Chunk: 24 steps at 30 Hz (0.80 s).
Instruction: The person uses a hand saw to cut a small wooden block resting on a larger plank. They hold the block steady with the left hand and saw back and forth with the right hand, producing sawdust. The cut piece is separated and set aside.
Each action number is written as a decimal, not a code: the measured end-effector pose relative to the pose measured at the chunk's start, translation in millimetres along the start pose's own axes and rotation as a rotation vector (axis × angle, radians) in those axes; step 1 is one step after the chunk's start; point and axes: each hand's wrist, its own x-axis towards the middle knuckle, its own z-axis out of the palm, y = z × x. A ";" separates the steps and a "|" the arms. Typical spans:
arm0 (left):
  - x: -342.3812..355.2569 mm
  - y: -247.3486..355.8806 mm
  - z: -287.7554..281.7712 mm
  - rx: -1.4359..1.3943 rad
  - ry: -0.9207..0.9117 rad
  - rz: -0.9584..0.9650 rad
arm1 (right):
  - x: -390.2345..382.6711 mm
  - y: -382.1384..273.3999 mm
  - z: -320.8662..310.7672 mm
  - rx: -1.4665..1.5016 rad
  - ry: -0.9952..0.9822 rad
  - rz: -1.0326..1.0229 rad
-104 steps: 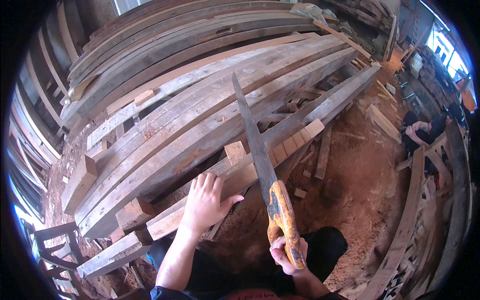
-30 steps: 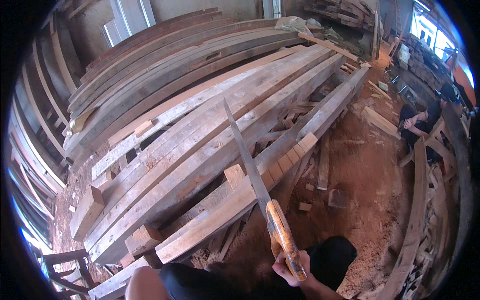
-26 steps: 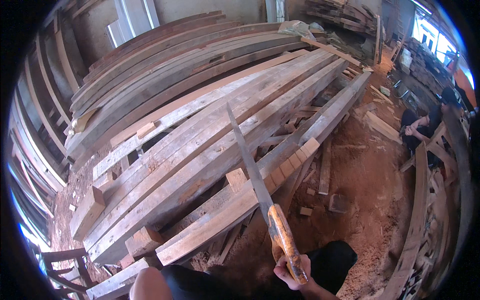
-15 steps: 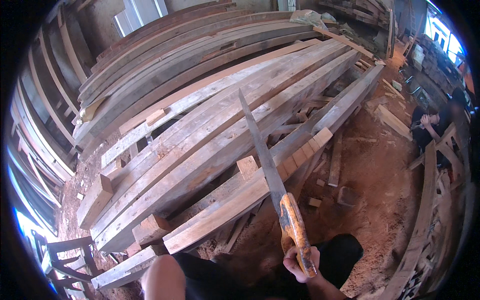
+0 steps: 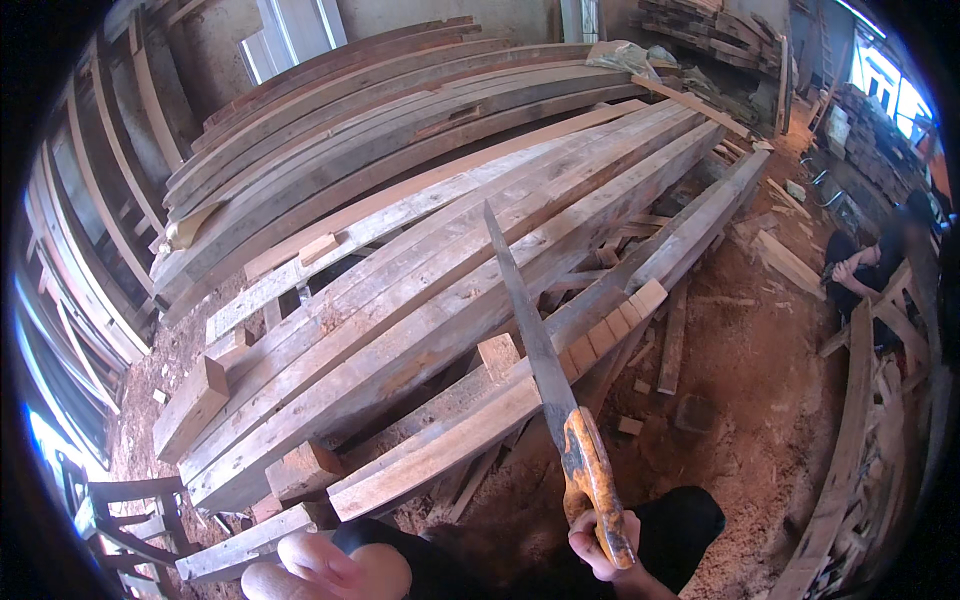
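My right hand point(image 5: 604, 545) is closed round the worn orange-brown wooden handle of a handsaw point(image 5: 545, 365). Its long tapering blade points up and away, over a timber beam with a row of sawn segments point(image 5: 612, 325) along its near side. Whether the blade touches the wood cannot be told. Down at the lower edge, my left hand point(image 5: 312, 562) is beside my bent left knee point(image 5: 380, 572), partly cut off by the frame; how its fingers are set is unclear. A small wood block point(image 5: 498, 355) sits by the beam, left of the blade.
Long squared timbers point(image 5: 430, 290) lie stacked across the middle, with more beams point(image 5: 400, 125) behind them. Curved frames point(image 5: 100, 190) lean at the left. Sawdust and offcuts cover the floor point(image 5: 745, 420). Another person point(image 5: 865, 265) sits at the right behind a wooden frame point(image 5: 850, 400).
My left hand has come into view beside the left knee. The saw stays in my right hand, its handle slightly lower in the picture. The whole view has shifted a little.
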 end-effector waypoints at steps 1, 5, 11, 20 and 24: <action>3.1 1.6 2.5 0.008 -0.006 0.001 | -2.0 -4.4 -3.4 -0.022 -0.006 0.002; 3.4 -2.7 0.8 -0.001 -0.012 -0.052 | -2.7 1.3 1.4 -0.041 0.017 -0.059; -8.6 -15.5 22.5 -0.093 -0.075 -0.244 | -2.6 5.6 0.4 -0.092 0.026 -0.059; -86.0 -112.3 27.5 0.984 -0.722 -0.622 | -0.9 16.8 -4.9 0.010 -0.114 -0.170; -135.9 -139.9 3.7 1.057 -0.719 -0.571 | 0.3 16.1 1.8 0.093 -0.043 -0.179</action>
